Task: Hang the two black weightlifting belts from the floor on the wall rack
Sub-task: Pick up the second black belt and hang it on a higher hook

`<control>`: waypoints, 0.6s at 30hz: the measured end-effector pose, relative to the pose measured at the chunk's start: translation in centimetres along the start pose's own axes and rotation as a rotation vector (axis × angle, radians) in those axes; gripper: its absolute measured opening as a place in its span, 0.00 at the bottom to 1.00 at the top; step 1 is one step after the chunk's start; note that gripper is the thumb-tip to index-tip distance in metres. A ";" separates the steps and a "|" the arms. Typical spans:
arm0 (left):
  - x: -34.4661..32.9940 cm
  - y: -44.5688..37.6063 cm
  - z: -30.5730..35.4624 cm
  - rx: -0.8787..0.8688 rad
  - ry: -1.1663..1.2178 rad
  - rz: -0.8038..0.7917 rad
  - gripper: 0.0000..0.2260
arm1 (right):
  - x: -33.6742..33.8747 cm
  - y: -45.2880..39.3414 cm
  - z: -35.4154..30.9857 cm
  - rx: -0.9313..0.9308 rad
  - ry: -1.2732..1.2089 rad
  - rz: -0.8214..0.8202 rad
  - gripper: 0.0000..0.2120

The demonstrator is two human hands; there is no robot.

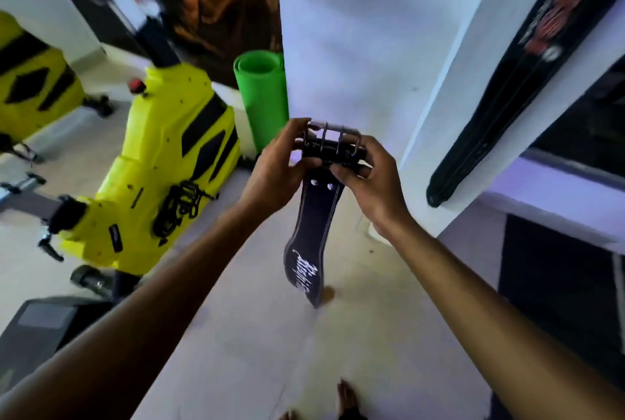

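I hold a black weightlifting belt (313, 233) by its buckle end in front of a white wall. My left hand (275, 172) grips the left side of the metal double-prong buckle (333, 137). My right hand (372, 186) grips the right side. The belt's strap hangs down between my forearms, with white script on its wide part. A second black belt (517, 81) with red lettering hangs flat against the white pillar at the right; what holds its top is out of view.
A yellow and black exercise bike (162, 176) stands on the left. A rolled green mat (262, 98) leans upright against the wall behind it. A dark poster (220, 0) covers the far wall. A dark panel (558, 284) sits low at the right. My bare foot (346, 397) is on the pale floor.
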State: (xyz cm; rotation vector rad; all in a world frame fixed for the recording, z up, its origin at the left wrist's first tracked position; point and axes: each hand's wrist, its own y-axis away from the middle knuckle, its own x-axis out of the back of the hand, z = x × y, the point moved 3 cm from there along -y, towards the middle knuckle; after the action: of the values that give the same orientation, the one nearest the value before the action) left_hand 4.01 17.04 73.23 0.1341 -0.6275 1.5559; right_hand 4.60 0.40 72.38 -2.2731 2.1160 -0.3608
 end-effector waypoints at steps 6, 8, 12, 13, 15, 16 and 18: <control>2.0 -1.5 10.4 -0.183 0.186 0.103 0.20 | 5.0 1.2 -11.6 0.099 -0.072 0.131 0.21; 2.1 -2.1 14.3 -0.262 0.227 0.102 0.18 | 6.8 2.0 -14.8 0.134 -0.089 0.179 0.20; 1.7 -2.8 22.2 -0.392 0.309 0.068 0.16 | 10.9 4.3 -21.4 0.223 -0.141 0.325 0.20; 1.6 -3.0 24.2 -0.423 0.346 0.068 0.15 | 12.0 4.8 -23.0 0.252 -0.156 0.363 0.20; 1.2 -3.2 28.0 -0.470 0.415 0.073 0.13 | 14.1 5.9 -26.1 0.303 -0.166 0.433 0.19; 1.1 -3.3 29.8 -0.487 0.440 0.065 0.13 | 15.1 6.4 -27.7 0.324 -0.167 0.459 0.19; 1.0 -3.3 33.1 -0.541 0.435 0.007 0.13 | 16.7 7.2 -30.4 0.362 -0.196 0.502 0.17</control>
State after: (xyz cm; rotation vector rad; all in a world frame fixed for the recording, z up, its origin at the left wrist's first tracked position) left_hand -2.45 2.50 102.41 -0.5986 -0.6736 1.3130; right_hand -6.90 -12.23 103.36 -1.4632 2.1997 -0.4345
